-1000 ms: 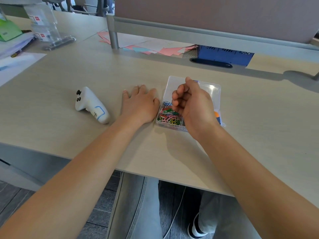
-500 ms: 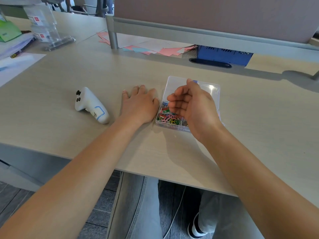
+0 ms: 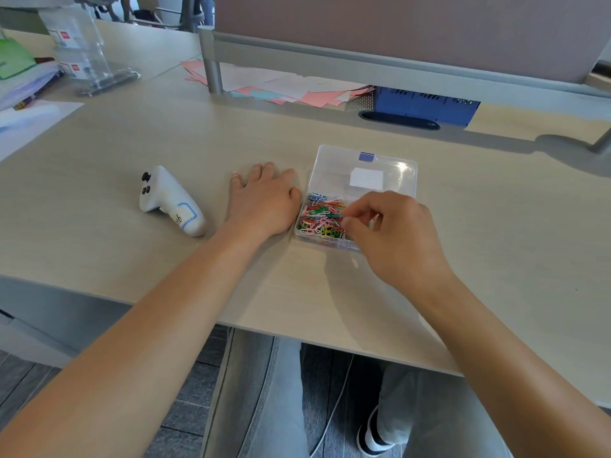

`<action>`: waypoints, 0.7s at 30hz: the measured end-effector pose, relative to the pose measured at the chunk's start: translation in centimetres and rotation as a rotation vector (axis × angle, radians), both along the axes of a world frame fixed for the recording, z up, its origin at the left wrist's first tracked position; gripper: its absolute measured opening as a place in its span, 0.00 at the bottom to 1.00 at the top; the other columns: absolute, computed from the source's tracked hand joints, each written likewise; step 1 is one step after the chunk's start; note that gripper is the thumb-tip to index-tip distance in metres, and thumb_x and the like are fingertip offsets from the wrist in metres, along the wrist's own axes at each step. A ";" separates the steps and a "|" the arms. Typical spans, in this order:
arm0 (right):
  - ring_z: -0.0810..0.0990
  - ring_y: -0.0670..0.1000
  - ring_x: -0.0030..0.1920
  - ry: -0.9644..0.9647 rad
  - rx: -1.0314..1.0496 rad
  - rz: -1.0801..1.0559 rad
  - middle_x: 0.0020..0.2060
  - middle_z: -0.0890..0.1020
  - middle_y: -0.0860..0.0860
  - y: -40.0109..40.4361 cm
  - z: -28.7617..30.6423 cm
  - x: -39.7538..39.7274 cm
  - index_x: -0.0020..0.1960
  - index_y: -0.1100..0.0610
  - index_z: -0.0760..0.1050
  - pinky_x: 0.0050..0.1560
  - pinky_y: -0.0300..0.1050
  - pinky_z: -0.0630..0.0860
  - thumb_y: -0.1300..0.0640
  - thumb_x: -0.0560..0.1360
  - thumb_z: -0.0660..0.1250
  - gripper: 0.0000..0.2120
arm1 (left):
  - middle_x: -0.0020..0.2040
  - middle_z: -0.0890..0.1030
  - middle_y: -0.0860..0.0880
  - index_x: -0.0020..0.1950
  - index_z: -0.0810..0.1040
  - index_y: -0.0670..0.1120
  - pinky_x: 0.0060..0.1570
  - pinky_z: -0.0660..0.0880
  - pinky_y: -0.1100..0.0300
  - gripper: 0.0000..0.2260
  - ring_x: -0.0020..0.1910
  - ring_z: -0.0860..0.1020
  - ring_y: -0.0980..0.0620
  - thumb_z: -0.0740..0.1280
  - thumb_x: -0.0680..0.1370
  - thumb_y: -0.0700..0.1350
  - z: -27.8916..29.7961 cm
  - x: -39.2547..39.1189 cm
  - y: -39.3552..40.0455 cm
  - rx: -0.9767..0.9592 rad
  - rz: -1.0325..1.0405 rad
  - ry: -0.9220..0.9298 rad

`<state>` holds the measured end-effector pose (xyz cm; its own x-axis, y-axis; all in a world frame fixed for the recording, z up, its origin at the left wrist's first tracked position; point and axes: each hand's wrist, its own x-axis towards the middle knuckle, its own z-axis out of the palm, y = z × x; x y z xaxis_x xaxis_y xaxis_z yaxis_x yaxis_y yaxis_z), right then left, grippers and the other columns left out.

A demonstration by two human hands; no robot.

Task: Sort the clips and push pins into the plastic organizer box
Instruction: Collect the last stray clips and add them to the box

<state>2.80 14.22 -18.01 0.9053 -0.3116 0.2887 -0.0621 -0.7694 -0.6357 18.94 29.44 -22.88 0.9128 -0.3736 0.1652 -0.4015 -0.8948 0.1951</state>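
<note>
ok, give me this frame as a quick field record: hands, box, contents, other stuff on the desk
left hand: flat on the desk, palm down, beside the box's left edge
right hand: over the box's near right part, fingertips pinched together at the clip pile; what they pinch is too small to tell
organizer box: clear plastic, lid open and lying flat away from the person, blue latch
paper clips: mixed colours, piled in the near left compartment
push pins: none visible
white controller: on the desk, left of the left hand
desk: light wood

Glossy clear plastic organizer box (image 3: 401, 170)
</note>
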 end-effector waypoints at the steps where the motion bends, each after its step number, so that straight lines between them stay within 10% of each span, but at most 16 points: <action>1: 0.76 0.45 0.37 0.010 -0.043 -0.007 0.36 0.81 0.43 0.1 -0.2 -0.3 0.43 0.48 0.83 0.40 0.45 0.75 0.55 0.74 0.70 0.04 | 0.78 0.62 0.45 0.73 0.66 0.54 0.74 0.50 0.35 0.20 0.79 0.56 0.45 0.50 0.83 0.55 0.0 0.0 0.0 0.000 0.002 0.000; 21: 0.76 0.42 0.37 -0.045 -0.096 0.085 0.41 0.80 0.44 0.6 -0.8 0.6 0.50 0.49 0.85 0.42 0.40 0.72 0.58 0.74 0.71 0.07 | 0.80 0.60 0.44 0.73 0.67 0.54 0.75 0.50 0.35 0.20 0.80 0.55 0.45 0.50 0.83 0.55 -0.1 0.1 -0.1 -0.014 0.005 0.005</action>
<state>3.43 14.87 -18.81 0.9129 -0.2032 0.3541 0.0326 -0.8283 -0.5593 19.03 29.37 -22.97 0.9154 -0.3670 0.1654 -0.3962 -0.8939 0.2097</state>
